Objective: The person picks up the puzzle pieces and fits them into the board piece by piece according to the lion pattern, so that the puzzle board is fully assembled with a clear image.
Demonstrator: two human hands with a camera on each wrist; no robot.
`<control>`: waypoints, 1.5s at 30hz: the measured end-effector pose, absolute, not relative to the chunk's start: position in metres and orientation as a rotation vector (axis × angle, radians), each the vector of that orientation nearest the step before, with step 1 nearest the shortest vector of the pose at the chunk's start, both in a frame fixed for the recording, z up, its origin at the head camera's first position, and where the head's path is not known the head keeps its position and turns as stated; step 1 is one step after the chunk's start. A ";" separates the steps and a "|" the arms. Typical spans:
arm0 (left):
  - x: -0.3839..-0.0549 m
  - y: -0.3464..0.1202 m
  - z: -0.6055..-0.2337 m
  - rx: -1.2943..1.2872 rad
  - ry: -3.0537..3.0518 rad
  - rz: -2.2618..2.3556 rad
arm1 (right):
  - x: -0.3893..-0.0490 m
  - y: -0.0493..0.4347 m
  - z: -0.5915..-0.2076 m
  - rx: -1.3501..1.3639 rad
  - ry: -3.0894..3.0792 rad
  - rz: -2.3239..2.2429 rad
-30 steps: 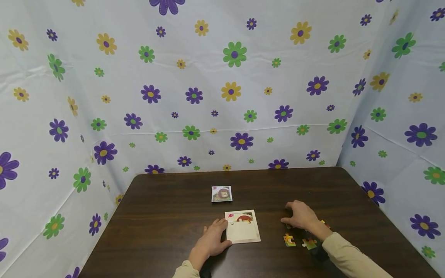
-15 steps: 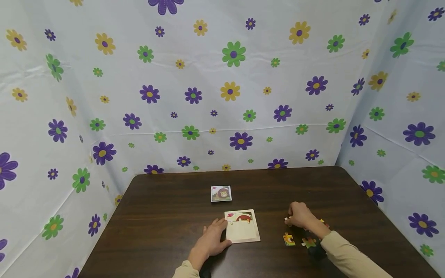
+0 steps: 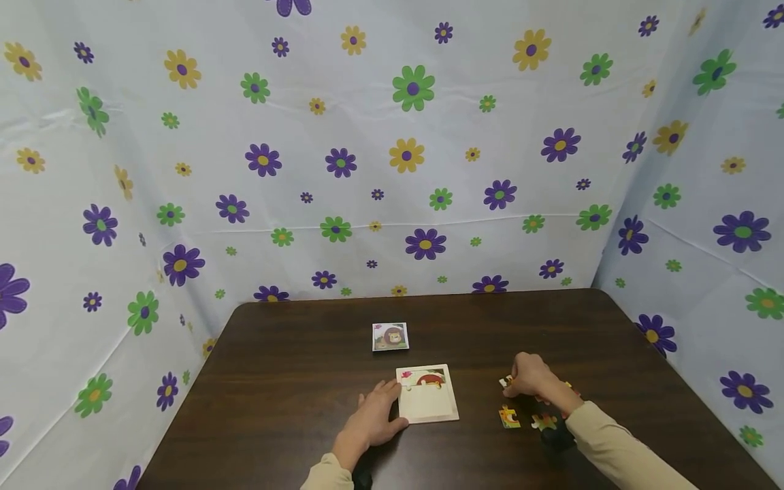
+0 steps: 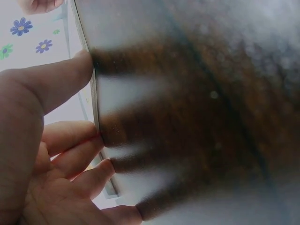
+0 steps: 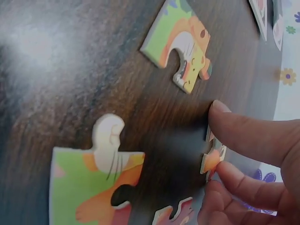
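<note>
My left hand [image 3: 370,415] rests at the left side of a pale wooden puzzle board [image 3: 429,406], its thumb and fingertips along the edge. A top strip of picture with pink and red-brown parts is fitted in the board. To the right, my right hand [image 3: 531,376] pinches a small jigsaw piece [image 5: 213,159] between thumb and fingers, close over the table. Nearby lie an orange and yellow piece [image 3: 509,416], a green and orange piece [image 3: 544,422] and a partly visible piece [image 5: 174,213]. More pieces are partly hidden under the right hand.
A small lion picture card [image 3: 390,337] lies beyond the board on the dark wooden table [image 3: 294,367]. White cloth with printed flowers [image 3: 343,204] hangs behind the table and along both sides.
My right thumb and fingers have closed in on a jigsaw piece, part of which now shows beside the fingertips. The left hand stays at the board. The head view has tilted slightly.
</note>
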State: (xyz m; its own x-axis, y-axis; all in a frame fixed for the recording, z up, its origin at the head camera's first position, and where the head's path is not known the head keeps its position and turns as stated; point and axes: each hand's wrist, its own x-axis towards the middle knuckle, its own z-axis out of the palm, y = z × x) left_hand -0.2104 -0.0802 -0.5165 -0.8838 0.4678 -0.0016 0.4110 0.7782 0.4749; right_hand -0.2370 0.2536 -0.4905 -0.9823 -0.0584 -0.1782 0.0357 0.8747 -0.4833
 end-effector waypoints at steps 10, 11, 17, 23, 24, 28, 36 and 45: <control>-0.212 -0.079 -0.518 0.711 2.850 0.711 | -0.243 0.258 -0.490 -0.049 2.813 -0.807; -0.212 -0.079 -0.518 0.710 2.851 0.711 | -0.244 0.259 -0.490 -0.051 2.824 -0.808; -0.211 -0.079 -0.516 0.705 2.852 0.704 | -0.246 0.259 -0.494 -0.038 2.880 -0.822; -0.211 -0.079 -0.514 0.714 2.857 0.713 | -0.247 0.259 -0.496 -0.044 2.880 -0.854; -0.211 -0.079 -0.514 0.715 2.856 0.714 | -0.247 0.259 -0.496 -0.054 2.877 -0.850; -0.211 -0.079 -0.515 0.715 2.853 0.709 | -0.247 0.259 -0.497 -0.056 2.860 -0.832; -0.211 -0.079 -0.515 0.709 2.847 0.716 | -0.248 0.258 -0.498 -0.119 2.903 -0.822; -0.212 -0.080 -0.515 0.712 2.844 0.710 | -0.247 0.250 -0.491 -0.224 2.910 -0.911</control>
State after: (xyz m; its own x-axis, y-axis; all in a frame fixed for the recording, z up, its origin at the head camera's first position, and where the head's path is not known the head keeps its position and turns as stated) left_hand -0.2118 -0.0797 -0.5155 -0.8812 0.4728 -0.0073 0.4139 0.7787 0.4714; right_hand -0.2472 0.2500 -0.4913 -0.9857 -0.1645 -0.0361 -0.1145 0.8120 -0.5723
